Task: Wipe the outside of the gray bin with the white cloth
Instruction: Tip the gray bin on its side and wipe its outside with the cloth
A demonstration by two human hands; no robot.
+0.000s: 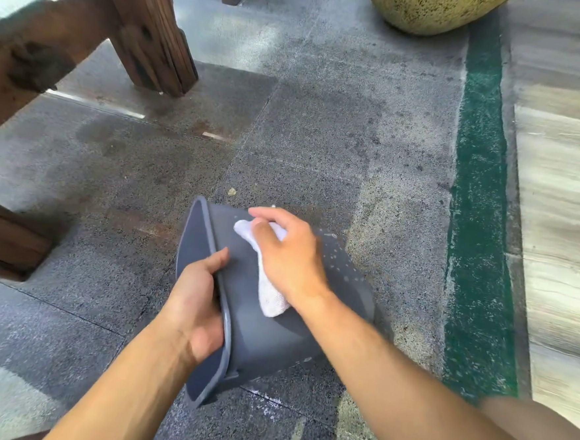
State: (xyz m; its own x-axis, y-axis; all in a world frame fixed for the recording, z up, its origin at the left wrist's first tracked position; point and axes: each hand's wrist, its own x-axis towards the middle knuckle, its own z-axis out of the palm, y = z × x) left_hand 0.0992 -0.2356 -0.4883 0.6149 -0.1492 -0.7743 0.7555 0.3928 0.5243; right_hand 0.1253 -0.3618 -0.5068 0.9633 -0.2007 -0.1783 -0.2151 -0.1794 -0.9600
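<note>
Gray bin (267, 335) tipped sideways; left hand (193, 302) grips its rim, right hand (286, 254) presses white cloth (269, 294) onto its side.

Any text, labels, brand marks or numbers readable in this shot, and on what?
None can be read. The gray bin, the white cloth under the right hand, and the floor bear no lettering. Pale specks on the bin look like dirt, not print.

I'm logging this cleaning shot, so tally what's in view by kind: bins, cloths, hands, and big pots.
Gray plastic bin, tipped on its side: 1
White cloth: 1
Bare hands, left hand and right hand: 2
Speckled yellow stone pot: 1
Total: 5
</note>
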